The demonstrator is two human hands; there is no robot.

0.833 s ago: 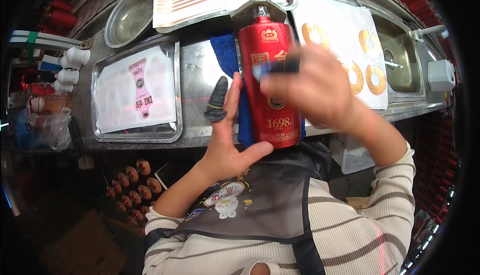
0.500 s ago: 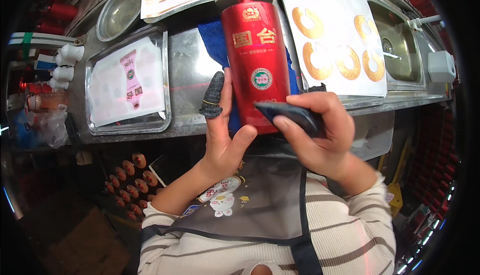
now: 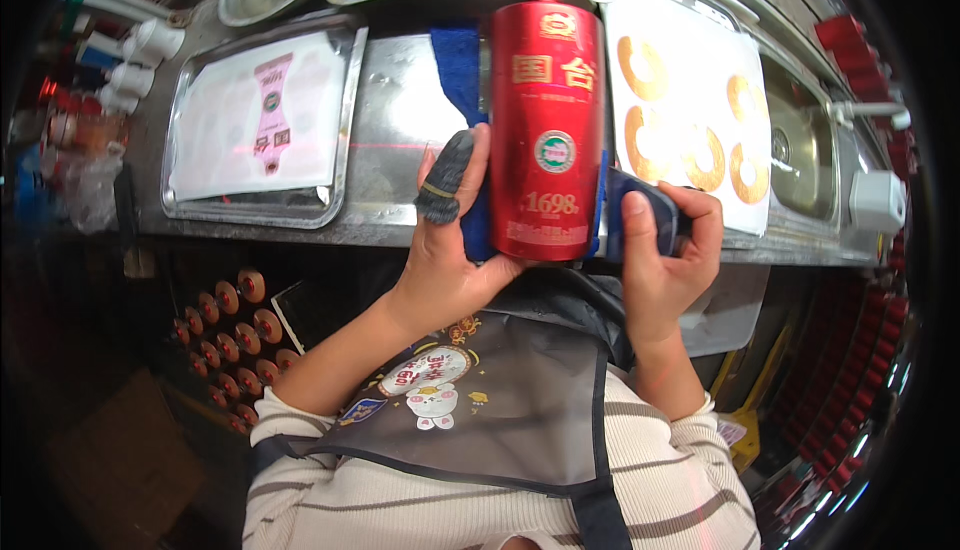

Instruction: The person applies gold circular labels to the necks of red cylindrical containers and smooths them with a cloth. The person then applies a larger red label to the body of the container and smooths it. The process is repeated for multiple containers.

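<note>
A red bottle (image 3: 547,140) with gold lettering and a round green-and-white emblem lies on a blue cloth (image 3: 458,68), neck pointing away from me. My left hand (image 3: 450,240) steadies its left side, fingers stretched along it and thumb at the base. Grey finger covers (image 3: 447,175) with a rubber band sit on that hand. Between the thumb and fingers of my right hand (image 3: 665,270) is a dark blue, flat scraper-like piece (image 3: 640,218), beside the bottle's lower right side. Whether its edge touches the bottle I cannot tell.
Left of the bottle stands a metal tray (image 3: 345,140) with a pink printed decal sheet (image 3: 272,115). On the right, a white sheet (image 3: 680,50) carries several gold C-shaped decals. Beyond are a metal bowl (image 3: 232,5) and a sink (image 3: 810,190).
My right hand has moved the dark piece from the bottle's lower front to its right side, uncovering the lower lettering. The left thumb has come to the base. The whole view has shifted.
</note>
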